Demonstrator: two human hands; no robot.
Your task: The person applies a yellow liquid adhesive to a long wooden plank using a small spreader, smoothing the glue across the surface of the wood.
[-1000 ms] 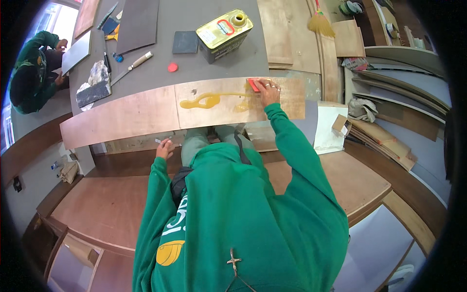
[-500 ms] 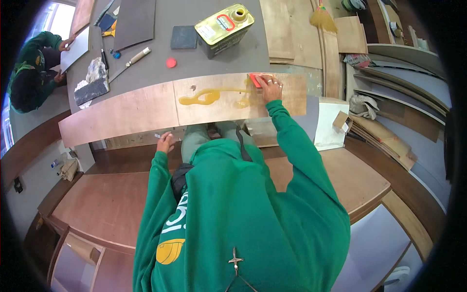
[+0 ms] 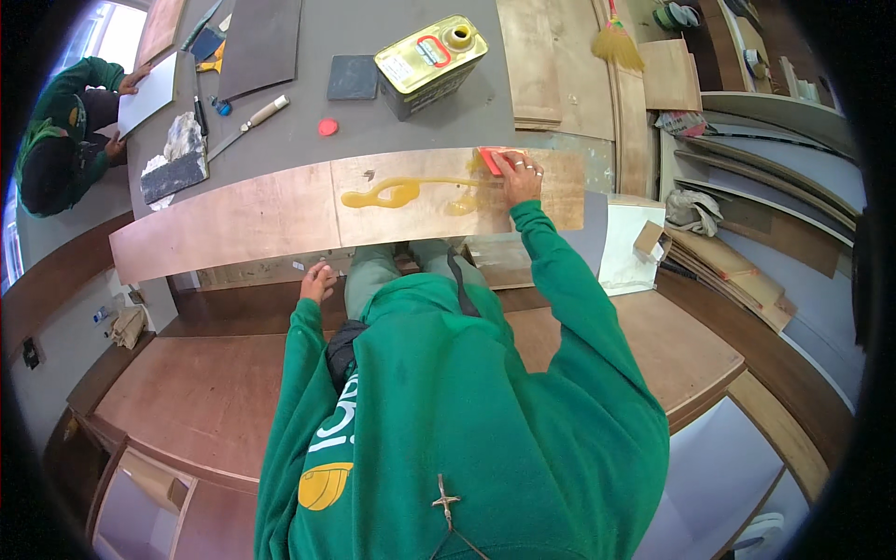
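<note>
A long plywood strip (image 3: 233, 217) lies along the front edge of the grey table. Yellow, syrupy glue (image 3: 399, 195) forms a winding puddle on its right half, with a thin trail leading right. At the far edge of the strip, my right hand (image 3: 521, 177) grips a flat red spreader (image 3: 490, 161), pressed to the wood at the end of that trail. My left hand (image 3: 318, 282) hangs just in front of the strip's near edge, fingers loosely bent and apart, holding nothing I can see.
Behind the strip stand a yellow-topped metal can (image 3: 431, 54), a dark square plate (image 3: 353, 77), a red cap (image 3: 328, 127) and a wooden-handled knife (image 3: 252, 123). At far left another person (image 3: 70, 131) holds a white panel (image 3: 149, 93). Stacked boards (image 3: 737, 271) sit at right.
The spreader has tilted a little in my right hand, near the same spot. My left hand's fingers have drawn in slightly. The whole view has shifted a touch.
</note>
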